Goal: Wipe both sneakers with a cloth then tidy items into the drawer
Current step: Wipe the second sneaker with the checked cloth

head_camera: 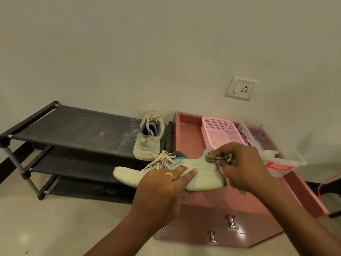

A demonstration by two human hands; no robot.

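Note:
My left hand [162, 189] holds a pale green sneaker [204, 174] by its side, toe pointing left, over the edge of the pink drawer unit [188, 145]. My right hand [241, 167] grips a dark patterned cloth [221, 157] and presses it against the sneaker's heel collar. The second sneaker [148, 137], pale and scuffed, stands on the top shelf of the black shoe rack [77, 128], heel toward me. Its laces are loose.
A pink mesh basket [219, 132] and a clear plastic box [280, 156] with an orange latch sit on the drawer unit's top. Two drawer fronts with chrome knobs [231, 223] are below. A wall socket [241, 87] is above. Beige floor lies at the left.

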